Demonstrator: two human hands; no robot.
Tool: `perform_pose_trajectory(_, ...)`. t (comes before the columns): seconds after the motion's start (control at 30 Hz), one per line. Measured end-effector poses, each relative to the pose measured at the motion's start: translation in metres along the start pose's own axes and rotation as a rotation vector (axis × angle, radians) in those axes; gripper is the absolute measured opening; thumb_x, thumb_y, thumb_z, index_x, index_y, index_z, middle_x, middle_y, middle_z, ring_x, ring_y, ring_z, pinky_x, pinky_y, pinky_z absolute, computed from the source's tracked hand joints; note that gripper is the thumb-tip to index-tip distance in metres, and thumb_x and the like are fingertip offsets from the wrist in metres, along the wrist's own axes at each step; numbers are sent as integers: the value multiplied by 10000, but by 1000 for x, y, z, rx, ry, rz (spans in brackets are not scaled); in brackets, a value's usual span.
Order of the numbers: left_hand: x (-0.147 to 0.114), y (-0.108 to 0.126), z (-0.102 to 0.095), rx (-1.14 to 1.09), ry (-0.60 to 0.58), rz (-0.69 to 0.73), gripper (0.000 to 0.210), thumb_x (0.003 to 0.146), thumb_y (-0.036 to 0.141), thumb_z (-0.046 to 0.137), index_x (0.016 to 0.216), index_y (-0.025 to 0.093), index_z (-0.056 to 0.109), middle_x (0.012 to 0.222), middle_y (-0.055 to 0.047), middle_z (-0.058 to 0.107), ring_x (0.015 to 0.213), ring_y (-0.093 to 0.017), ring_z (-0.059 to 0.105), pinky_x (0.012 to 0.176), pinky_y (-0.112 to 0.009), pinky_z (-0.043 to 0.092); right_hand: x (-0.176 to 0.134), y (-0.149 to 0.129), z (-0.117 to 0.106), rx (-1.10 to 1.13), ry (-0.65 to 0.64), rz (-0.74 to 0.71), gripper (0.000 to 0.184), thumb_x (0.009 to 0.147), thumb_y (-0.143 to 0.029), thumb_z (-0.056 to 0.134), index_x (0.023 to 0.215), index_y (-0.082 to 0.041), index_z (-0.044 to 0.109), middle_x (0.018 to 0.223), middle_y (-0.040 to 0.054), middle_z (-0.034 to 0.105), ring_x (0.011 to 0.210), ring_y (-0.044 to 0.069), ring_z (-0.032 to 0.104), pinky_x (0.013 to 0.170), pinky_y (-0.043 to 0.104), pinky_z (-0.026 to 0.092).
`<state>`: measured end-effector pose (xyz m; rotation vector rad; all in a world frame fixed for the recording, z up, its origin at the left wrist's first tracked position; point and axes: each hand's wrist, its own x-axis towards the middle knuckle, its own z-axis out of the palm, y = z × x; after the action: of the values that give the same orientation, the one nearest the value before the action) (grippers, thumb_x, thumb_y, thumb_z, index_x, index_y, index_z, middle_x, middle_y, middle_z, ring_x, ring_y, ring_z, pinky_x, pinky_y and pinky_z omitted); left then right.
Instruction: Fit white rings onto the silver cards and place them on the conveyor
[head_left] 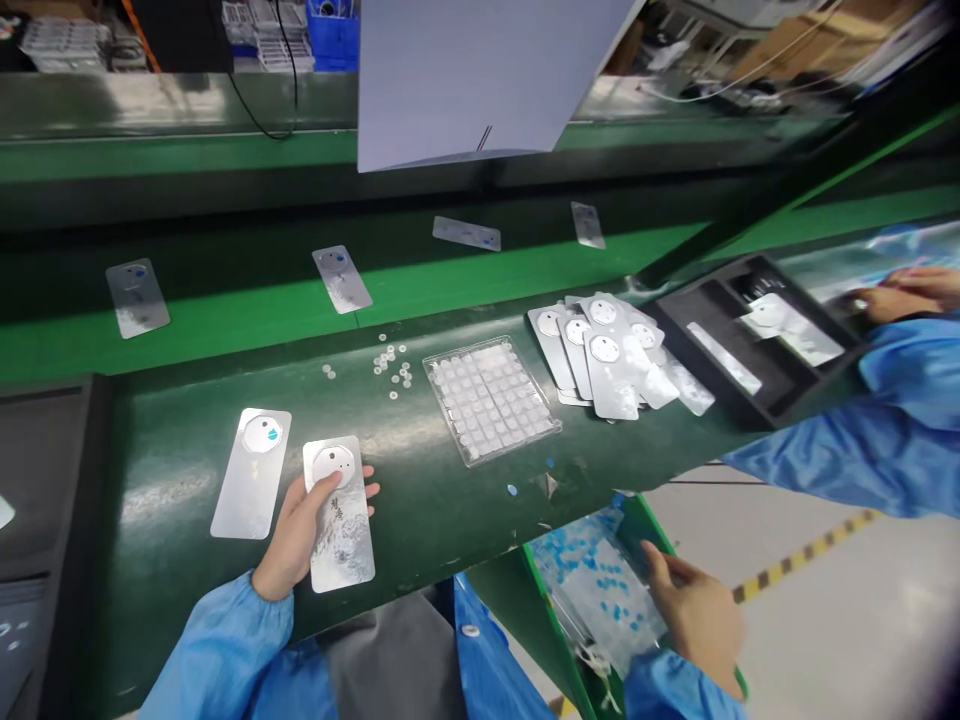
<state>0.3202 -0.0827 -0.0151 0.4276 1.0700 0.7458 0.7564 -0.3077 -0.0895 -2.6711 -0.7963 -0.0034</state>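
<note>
My left hand is closed on a silver phone back cover, thumb on its face just below the round camera area. The cover carries dark printed characters and a grey mottled pattern. Left of it on the bench lies another silver cover with a blue spot in its ring. My right hand is at the right side of a green bin, low beside the bench, thumb and forefinger slightly apart with nothing visible between them. Clear sheets with blue dots fill the bin.
A clear tray of small white pieces sits mid-bench, with loose white rings nearby. Right of it are piled covers and a black box. A co-worker's hands are far right. Several covers lie on the green strip behind.
</note>
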Motion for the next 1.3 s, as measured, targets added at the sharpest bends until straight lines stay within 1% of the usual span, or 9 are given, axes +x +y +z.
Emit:
perform_pose_trajectory(0.1,2,-1,-1,2,-2,-10,481,857,306,782,1277,102,668,1175,-195,780,1038,-374,775,796,-425,666,0,-9,-8,-53,51,36,325,725,-572,543,617,-291,666,478,113,564,411,325,507,445,467,400)
perform_pose_trajectory(0.2,2,0,-1,-6,3,-20,449,831,300,802,1216,100,685,1177,-204,778,1036,-388,774,766,-416,670,-1,-49,-15,-14,134,-50,413,795,-534,540,982,-222,735,883,202,733,726,398,678,647,518,512)
perform_pose_trajectory(0.33,3,1,-1,-41,-11,2,425,816,315,811,1165,104,692,1182,-205,776,1053,-406,766,763,-428,671,-19,-182,-5,314,135,-428,430,952,-539,552,1027,-165,752,955,144,773,793,307,718,747,430,560)
perform_pose_trajectory(0.43,4,1,-3,-76,20,44,453,807,322,816,1188,120,679,1172,-186,783,1067,-410,761,804,-465,667,-42,-307,26,410,-193,-826,413,1074,-401,441,941,-198,775,914,111,777,803,248,720,767,363,566)
perform_pose_trajectory(0.53,5,-1,-6,-112,55,87,497,798,332,820,1224,127,664,1166,-175,786,1070,-406,761,839,-483,659,-59,-398,65,351,-298,-937,312,1054,-372,575,879,-223,786,867,80,763,776,226,708,742,319,544)
perform_pose_trajectory(0.6,5,-3,-8,-126,61,107,512,795,349,820,1227,122,663,1150,-174,790,1063,-405,763,842,-482,656,-64,-429,83,291,-319,-954,302,1041,-369,618,859,-198,789,853,102,751,767,243,701,725,327,524)
perform_pose_trajectory(1.1,8,-2,-12,-204,155,205,563,773,393,823,1242,127,660,1139,-162,791,982,-362,784,793,-444,665,-68,-429,99,66,-342,-1098,324,1105,-227,448,1175,-166,758,1135,126,711,886,226,699,715,299,497)
perform_pose_trajectory(1.2,9,-1,-14,-229,167,244,584,790,383,805,1295,138,644,1148,-152,790,1024,-360,776,832,-448,656,-80,-398,87,70,-367,-1222,358,1107,-241,420,1271,-144,723,1245,159,697,1012,264,680,819,344,527)
perform_pose_trajectory(1.3,10,-1,-16,-255,179,274,625,791,350,788,1353,146,611,1155,-146,789,1054,-360,768,853,-452,647,-100,-336,65,95,-393,-1398,438,1107,-386,449,1359,-100,667,1392,207,638,1153,339,620,932,459,514)
